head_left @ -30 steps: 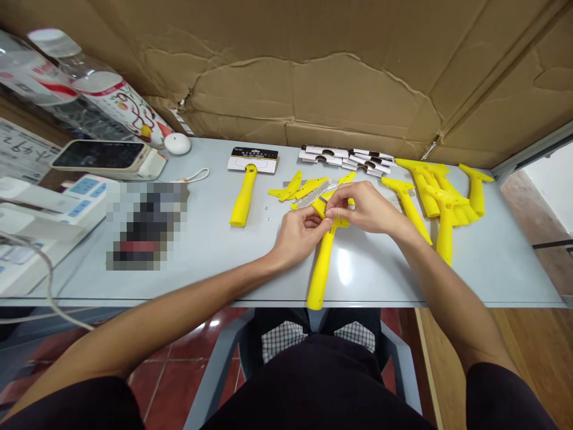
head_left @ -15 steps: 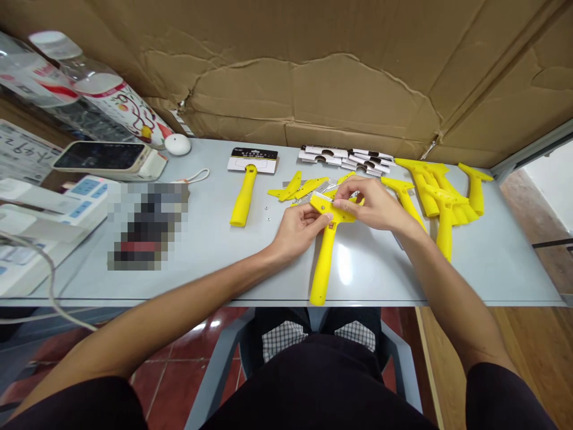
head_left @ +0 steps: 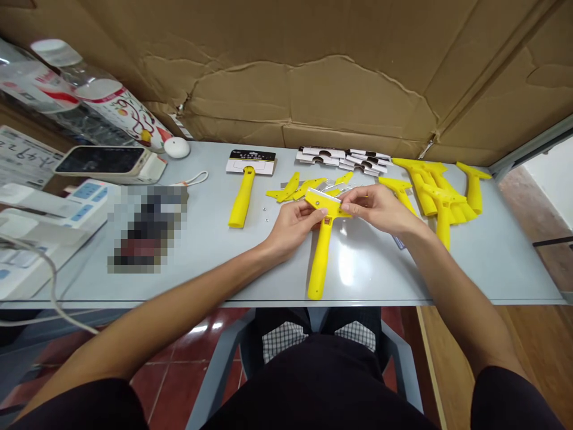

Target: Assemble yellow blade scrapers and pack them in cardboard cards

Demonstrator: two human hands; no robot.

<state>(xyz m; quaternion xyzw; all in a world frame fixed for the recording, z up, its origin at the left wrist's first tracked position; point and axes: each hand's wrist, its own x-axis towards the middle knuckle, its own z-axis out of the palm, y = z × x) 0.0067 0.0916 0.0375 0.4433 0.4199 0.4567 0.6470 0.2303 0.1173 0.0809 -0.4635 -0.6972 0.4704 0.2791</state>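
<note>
A yellow scraper (head_left: 319, 257) with a metal blade along its head is between my hands, its handle pointing toward me. My left hand (head_left: 293, 226) pinches the left part of the head, thumb on the front face by a screw. At the right end of the head, my right hand (head_left: 373, 208) closes thumb and fingers on it. Just behind lie loose yellow head plates (head_left: 290, 187) and metal blades. Two small nuts (head_left: 265, 215) rest to the left. Farther left is another yellow handle (head_left: 242, 198) with a black-and-white card (head_left: 250, 162) at its top.
Folded cards (head_left: 322, 156) are stacked at the back against the cardboard (head_left: 358, 101). Several yellow scraper handles (head_left: 443, 221) lie at the right. On the left are a phone (head_left: 101, 159), bottles (head_left: 110, 98), a power strip (head_left: 85, 209) and a pixelated object (head_left: 150, 230).
My right fingers have moved from the blade edge down to the right end of the scraper head. More of the blade shows now. My left hand keeps its hold.
</note>
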